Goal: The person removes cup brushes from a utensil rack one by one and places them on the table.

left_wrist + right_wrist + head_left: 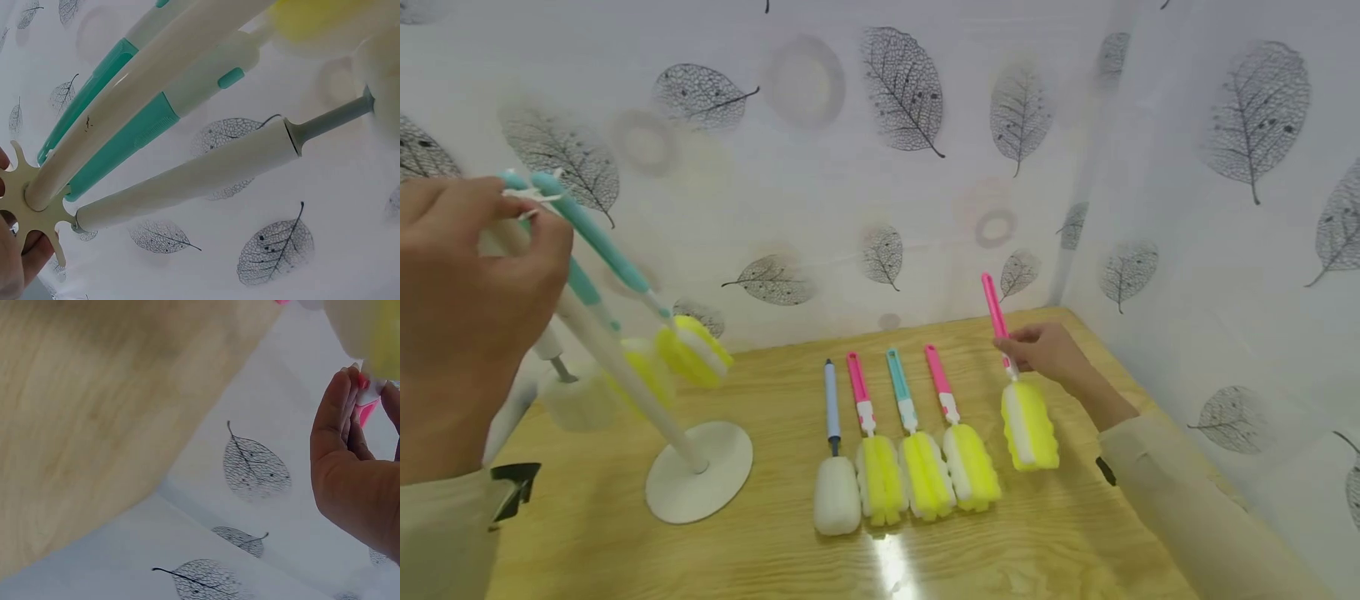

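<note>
My left hand (482, 275) holds the top of a white stand (617, 367), which leans over its round base. Hooks at that top show in the left wrist view as a pronged holder (39, 215). Teal-handled sponge brushes (598, 237) and a white-handled brush (187, 187) hang from it. At the table's right side my right hand (1051, 354) pinches a pink-handled sponge brush (1028, 425) near its white collar, handle up. Whether its yellow and white sponge touches the table, I cannot tell.
On the wooden table (760, 567) lie a blue-handled brush with white sponge (837, 500), a pink brush (880, 483), a teal brush (925, 475) and another pink brush (972, 467), side by side. A leaf-patterned curtain (820, 183) borders the back and right.
</note>
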`<state>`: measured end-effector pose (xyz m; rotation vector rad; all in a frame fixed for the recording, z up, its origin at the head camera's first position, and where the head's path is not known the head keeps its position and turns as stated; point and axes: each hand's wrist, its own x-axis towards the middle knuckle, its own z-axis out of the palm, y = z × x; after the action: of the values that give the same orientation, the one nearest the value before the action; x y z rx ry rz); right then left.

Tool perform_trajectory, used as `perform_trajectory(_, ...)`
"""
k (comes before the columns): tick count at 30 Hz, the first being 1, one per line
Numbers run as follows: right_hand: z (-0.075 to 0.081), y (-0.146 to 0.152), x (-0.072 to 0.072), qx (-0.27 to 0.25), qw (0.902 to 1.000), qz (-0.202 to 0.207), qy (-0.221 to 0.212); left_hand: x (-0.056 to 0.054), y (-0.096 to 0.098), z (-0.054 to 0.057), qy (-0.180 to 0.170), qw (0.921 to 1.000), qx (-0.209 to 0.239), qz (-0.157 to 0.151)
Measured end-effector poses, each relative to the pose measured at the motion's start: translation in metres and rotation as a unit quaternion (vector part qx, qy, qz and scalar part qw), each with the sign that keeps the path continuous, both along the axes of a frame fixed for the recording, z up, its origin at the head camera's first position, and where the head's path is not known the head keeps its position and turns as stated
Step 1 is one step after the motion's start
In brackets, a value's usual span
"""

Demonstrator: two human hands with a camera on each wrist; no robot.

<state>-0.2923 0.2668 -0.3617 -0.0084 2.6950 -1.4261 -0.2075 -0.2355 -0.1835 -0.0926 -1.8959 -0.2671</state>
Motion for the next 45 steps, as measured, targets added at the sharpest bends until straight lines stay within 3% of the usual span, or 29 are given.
perform_trajectory(7,-0.031,0.001,-0.002,0.016,0.998,0.023,-0.057,0.001,-0.008,-0.001,0.015,0.9992,0.018,-0.032)
perform_trajectory(16,-0.047,-0.009,-0.007,0.038,0.995,0.033,-0.086,-0.005,-0.022,-0.004,0.067,0.9902,0.048,-0.112)
perform_trajectory(22,-0.053,-0.012,-0.008,0.049,0.9944,0.046,-0.082,-0.005,-0.023,-0.003,0.054,0.9828,0.08,-0.157)
perform_trajectory(28,-0.055,-0.017,-0.008,0.07,0.9926,0.055,-0.082,-0.006,-0.032,-0.004,0.038,0.9842,0.089,-0.148)
perform_trajectory(38,-0.062,-0.027,-0.009,0.106,0.9883,0.069,-0.085,-0.007,-0.034,-0.002,0.072,0.9811,0.088,-0.157)
perform_trajectory(45,-0.062,-0.026,-0.007,0.084,0.9901,0.068,-0.089,-0.005,-0.036,-0.001,0.074,0.9817,0.088,-0.152)
